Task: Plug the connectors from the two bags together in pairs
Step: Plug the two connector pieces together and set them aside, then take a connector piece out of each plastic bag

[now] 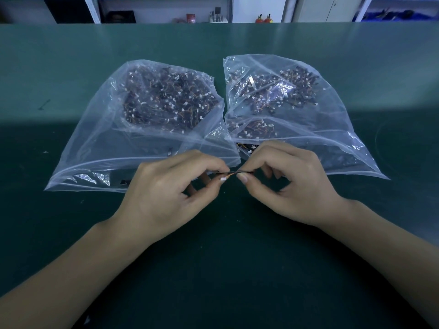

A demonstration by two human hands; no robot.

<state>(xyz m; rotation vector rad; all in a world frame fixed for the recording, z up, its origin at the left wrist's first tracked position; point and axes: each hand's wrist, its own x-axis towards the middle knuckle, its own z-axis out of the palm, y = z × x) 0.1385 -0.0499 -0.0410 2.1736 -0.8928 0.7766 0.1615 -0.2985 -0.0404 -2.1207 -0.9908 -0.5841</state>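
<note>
Two clear plastic bags lie side by side on the green table, the left bag (99,143) and the right bag (332,129), each holding a heap of small wired connectors with white plugs. In front of the bags' openings my left hand (166,193) and my right hand (287,184) meet fingertip to fingertip. Between them they pinch a small connector pair (228,175) with thin dark and orange wires and a white plug. Whether the two plugs are joined is hidden by my fingers.
The green table (213,269) stretches wide around the bags. A few loose connectors (247,147) lie inside the right bag's mouth. White shelves (213,10) with small items stand beyond the table's far edge.
</note>
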